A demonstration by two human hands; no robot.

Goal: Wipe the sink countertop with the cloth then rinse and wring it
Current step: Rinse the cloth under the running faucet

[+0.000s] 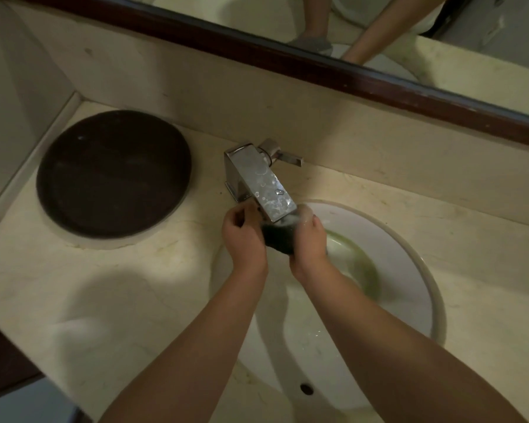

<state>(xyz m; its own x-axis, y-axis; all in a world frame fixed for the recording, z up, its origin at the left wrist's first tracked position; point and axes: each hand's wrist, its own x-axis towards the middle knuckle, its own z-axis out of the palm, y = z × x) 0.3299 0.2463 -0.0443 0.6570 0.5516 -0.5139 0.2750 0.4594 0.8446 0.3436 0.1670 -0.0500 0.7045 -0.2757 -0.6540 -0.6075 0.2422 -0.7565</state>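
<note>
Shows a pale stone desk point(129, 300) with a white sink point(403, 264) set into it and a dark round tray point(113, 174) lying left of the metal tap point(257, 178). Grips, with left hand point(245, 239) and right hand point(310, 242) both curled, a dark cloth point(280, 239) bunched between them, just under the tap's spout and above the sink.

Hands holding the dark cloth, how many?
2: bare left hand grips the dark cloth on its left, bare right hand on its right, under the square chrome tap.
</note>
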